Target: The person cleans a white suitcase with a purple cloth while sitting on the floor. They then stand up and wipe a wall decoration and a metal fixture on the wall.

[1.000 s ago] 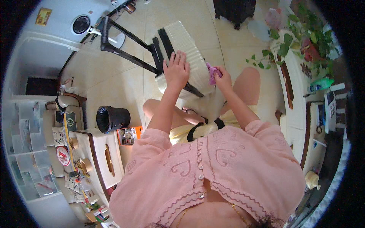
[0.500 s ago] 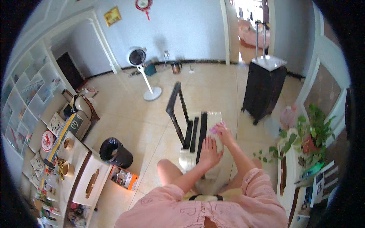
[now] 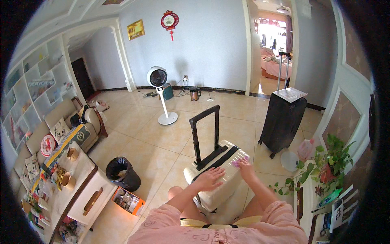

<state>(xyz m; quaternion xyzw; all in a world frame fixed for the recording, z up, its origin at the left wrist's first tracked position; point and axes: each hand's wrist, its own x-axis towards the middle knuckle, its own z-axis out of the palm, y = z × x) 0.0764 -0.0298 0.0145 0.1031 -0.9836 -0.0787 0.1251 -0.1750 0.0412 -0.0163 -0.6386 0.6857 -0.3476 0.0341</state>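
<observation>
A cream ribbed suitcase stands between my knees, with a black strip running along its top. Its black pull-out handle is extended upward on the far left side. My left hand lies flat on the suitcase top, fingers stretched out. At the top's right edge my right hand is closed on a small pink-purple cloth, pressed against the shell. Part of the cloth is hidden under the fingers.
A black suitcase with papers on top stands at the right. A white fan is farther off. To the left are a black trash bin, an orange box and a table. A leafy plant is on the right.
The cream suitcase has turned clockwise, its handle now facing me more broadly. The cloth and my right hand stay at its right edge. The view has tilted up.
</observation>
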